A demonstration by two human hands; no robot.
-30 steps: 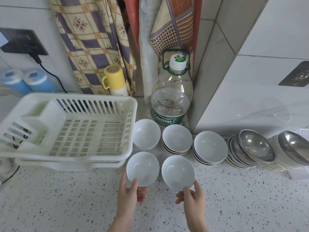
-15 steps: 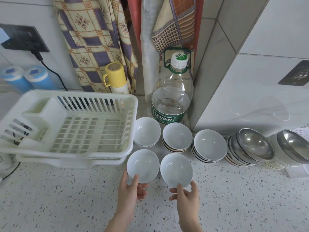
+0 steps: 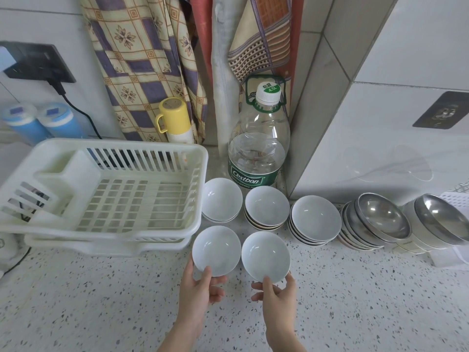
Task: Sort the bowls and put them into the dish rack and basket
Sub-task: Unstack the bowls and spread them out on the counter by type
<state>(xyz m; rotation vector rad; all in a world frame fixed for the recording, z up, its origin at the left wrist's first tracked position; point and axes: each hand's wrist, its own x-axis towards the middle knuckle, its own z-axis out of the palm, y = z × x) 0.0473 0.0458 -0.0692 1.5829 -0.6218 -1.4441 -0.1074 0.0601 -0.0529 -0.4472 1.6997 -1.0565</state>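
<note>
My left hand (image 3: pixel 199 288) pinches the near rim of a small white bowl (image 3: pixel 216 250), thumb inside it. My right hand (image 3: pixel 275 292) pinches the near rim of a second white bowl (image 3: pixel 265 255) just to its right. Both bowls tilt toward me above the speckled counter. Behind them stand three stacks of white bowls (image 3: pixel 222 199) (image 3: pixel 266 207) (image 3: pixel 316 221). Two leaning stacks of steel bowls (image 3: pixel 380 219) (image 3: pixel 441 222) lie at the right. The white dish rack (image 3: pixel 101 189) sits at the left, holding no dishes.
A large water bottle (image 3: pixel 258 148) stands behind the bowl stacks by the tiled corner. A yellow-capped flask (image 3: pixel 175 120) and two blue-lidded containers (image 3: pixel 38 120) stand behind the rack. A white perforated basket edge (image 3: pixel 459 196) shows at far right. A cable (image 3: pixel 76 110) hangs from the wall socket.
Both hands have lifted their bowls slightly and drawn them a little closer together. The stacks and rack have not moved.
</note>
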